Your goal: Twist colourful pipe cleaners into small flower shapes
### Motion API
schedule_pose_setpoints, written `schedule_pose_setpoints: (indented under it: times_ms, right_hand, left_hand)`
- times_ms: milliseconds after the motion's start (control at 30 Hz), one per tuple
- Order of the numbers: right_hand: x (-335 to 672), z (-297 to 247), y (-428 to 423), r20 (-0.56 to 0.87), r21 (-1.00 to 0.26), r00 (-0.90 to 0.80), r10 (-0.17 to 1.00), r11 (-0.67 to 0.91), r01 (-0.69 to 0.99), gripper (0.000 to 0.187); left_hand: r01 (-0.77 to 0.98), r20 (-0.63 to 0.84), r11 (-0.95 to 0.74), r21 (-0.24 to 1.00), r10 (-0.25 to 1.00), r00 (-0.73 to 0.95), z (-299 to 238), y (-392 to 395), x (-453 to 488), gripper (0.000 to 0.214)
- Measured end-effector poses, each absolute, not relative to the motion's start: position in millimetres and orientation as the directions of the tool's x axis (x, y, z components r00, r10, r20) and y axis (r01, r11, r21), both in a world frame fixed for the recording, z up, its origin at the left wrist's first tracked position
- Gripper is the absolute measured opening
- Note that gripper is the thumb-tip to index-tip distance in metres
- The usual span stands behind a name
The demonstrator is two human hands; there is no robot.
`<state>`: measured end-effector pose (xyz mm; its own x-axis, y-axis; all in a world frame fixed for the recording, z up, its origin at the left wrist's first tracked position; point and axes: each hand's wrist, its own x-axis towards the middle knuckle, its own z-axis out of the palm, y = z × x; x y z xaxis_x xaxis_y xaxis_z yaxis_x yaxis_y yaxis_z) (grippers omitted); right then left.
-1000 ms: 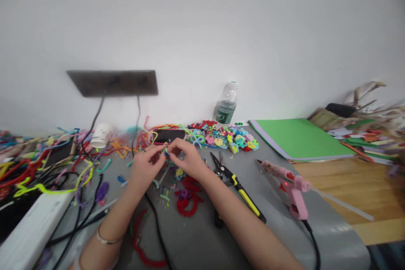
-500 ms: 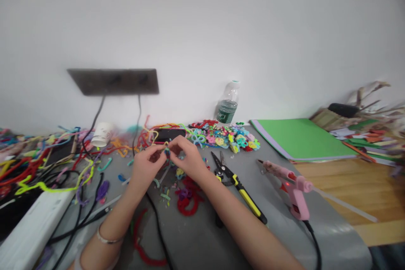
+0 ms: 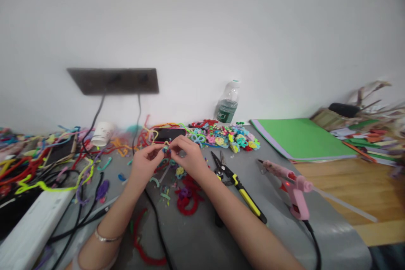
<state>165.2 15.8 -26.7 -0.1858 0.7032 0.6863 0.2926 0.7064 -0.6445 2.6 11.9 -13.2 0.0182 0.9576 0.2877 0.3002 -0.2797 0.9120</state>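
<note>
My left hand (image 3: 146, 163) and my right hand (image 3: 190, 158) meet fingertip to fingertip above the middle of the grey table. Both are closed in a pinch on a small pipe cleaner piece (image 3: 166, 147), pale yellow at its top and mostly covered by the fingers. Behind the fingertips lies a dark-screened phone (image 3: 166, 135). Below the hands are short pipe cleaner scraps (image 3: 165, 196) and a red pipe cleaner coil (image 3: 187, 207) with purple in it. Wire pliers (image 3: 238, 185) with yellow and black handles rest beside my right forearm.
A pink glue gun (image 3: 295, 190), its red light lit, lies at the right with a cord. Farther back are pipe cleaner flowers (image 3: 221, 137), a bottle (image 3: 228, 103) and green sheets (image 3: 306, 137). At left are a paper cup (image 3: 103, 134), a white power strip (image 3: 38, 221) and cables.
Both hands stay pinched together in nearly the same spot. The left fingers have shifted slightly, and less of the pipe cleaner piece shows. The surrounding things have not moved.
</note>
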Motion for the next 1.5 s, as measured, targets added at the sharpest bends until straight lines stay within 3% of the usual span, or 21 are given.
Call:
schedule_pose_setpoints:
  times_ms: [300,433,600,733,867,1033,1167,1333,1500]
  right_hand:
    - [164.7,-26.9,13.2,0.649,-0.521,-0.303,0.698,0.698,0.492,0.019]
    - [165.3,-27.9,14.1,0.609,-0.535,-0.333,0.72,0.683,0.498,0.019]
    - [168.0,-32.3,20.8,0.581,-0.732,-0.267,0.769,0.637,0.242,0.012]
    - [168.8,-34.7,25.9,0.348,-0.937,-0.196,0.917,0.339,-0.079,0.009]
    - [168.8,-34.4,26.4,0.18,-0.961,-0.296,0.938,0.104,-0.255,0.027]
    - [169.5,-32.2,24.0,0.109,-0.944,-0.313,0.943,-0.001,-0.33,0.038]
    - [170.4,-30.6,23.8,0.103,-0.95,-0.325,0.94,-0.004,-0.312,0.038]
    - [170.9,-31.1,24.9,0.119,-0.963,-0.336,0.934,0.026,-0.268,0.037]
    - [171.5,-32.6,25.4,0.088,-0.971,-0.374,0.923,-0.003,-0.237,0.038]
  left_hand:
    - [0.344,0.299,-0.284,0.895,0.954,0.012,-19.6,14.4,-0.1,0.023]
    - [0.344,0.268,-0.266,0.901,0.963,0.044,-21.8,16.2,-1.9,0.023]
    - [0.288,0.266,-0.288,0.913,0.957,0.113,-16.4,15.7,-2.8,0.019]
    - [0.268,0.286,-0.303,0.914,0.953,0.103,-9.5,12.7,-1.8,0.019]
    - [0.256,0.322,-0.338,0.906,0.941,0.1,-9.2,10.4,-0.9,0.019]
    - [0.285,0.372,-0.388,0.876,0.922,0.111,-12.8,8.9,-0.2,0.02]
    - [0.416,0.476,-0.495,0.763,0.865,0.158,-12.4,8.5,-2.3,0.019]
    - [0.575,0.63,-0.652,0.494,0.724,0.28,-13.2,10.7,-8.0,0.019]
    - [0.609,0.67,-0.689,0.394,0.669,0.323,-15.7,12.0,-10.1,0.018]
